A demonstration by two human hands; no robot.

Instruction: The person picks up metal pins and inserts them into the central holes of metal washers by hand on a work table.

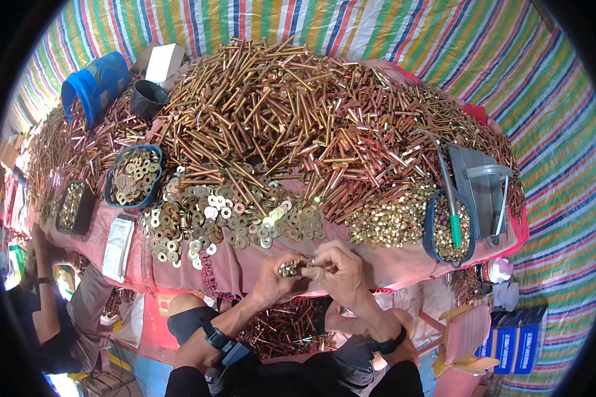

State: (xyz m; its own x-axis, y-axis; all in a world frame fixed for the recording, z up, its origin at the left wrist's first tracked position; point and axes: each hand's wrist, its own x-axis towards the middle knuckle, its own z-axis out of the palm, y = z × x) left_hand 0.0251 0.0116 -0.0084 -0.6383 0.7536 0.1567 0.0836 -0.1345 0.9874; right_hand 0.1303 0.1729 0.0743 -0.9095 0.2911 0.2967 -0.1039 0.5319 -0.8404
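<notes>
In front of me, at the cloth-covered table's near edge, my left hand (271,282) is closed round a small bunch of gold-coloured bolts (288,268), seen end-on. My right hand (341,270) meets it from the right, thumb and fingers pinched at the bunch; what lies between these fingertips is too small to make out. Just beyond my hands spread loose flat washers (235,221). Small gold-coloured nuts (385,221) lie heaped to the right. Behind both rises a large pile of long bolts (258,112).
At left stand a blue tub of washers (159,192), a black bucket (149,99) and a tipped blue barrel (96,86). A nut-filled tub (430,248) with a green-handled tool (455,228) sits right, beside a grey scoop (477,192). Another person's arm (44,284) shows far left.
</notes>
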